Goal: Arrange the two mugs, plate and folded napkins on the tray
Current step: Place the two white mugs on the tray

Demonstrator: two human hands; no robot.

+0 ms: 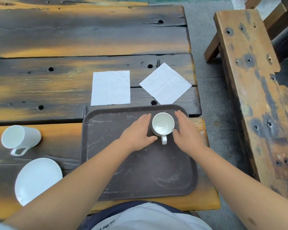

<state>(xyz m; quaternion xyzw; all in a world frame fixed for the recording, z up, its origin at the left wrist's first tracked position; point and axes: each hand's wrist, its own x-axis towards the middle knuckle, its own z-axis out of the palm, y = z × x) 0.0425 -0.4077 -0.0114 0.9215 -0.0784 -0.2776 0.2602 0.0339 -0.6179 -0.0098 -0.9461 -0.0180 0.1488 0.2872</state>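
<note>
Left hand [138,132] flat on the tray, fingers straight and together, thumb tip close by the base of the small white mug [163,124]; whether touching it, cannot tell. Right hand [186,130] mirrored on the mug's other side, fingers straight and relaxed, gripping nothing, thumb at the mug's wall. Between both hands: that mug, upright, empty, handle turned toward the body, standing in the far right part of the brown tray [123,171]. Beyond the fingertips, off the tray on the wooden table [73,39]: rectangular folded napkin [111,87] ahead of the left hand, square napkin [165,83] turned like a diamond ahead of the right hand, its near corner just beside the tray's far rim. Well out to the left of the left hand: tall white mug [21,138] on the table, handle toward the near side. Nearer the body, by the left forearm: white plate [37,178], partly hidden by that arm. Off to the right of the right hand: weathered wooden bench [249,80].
</note>
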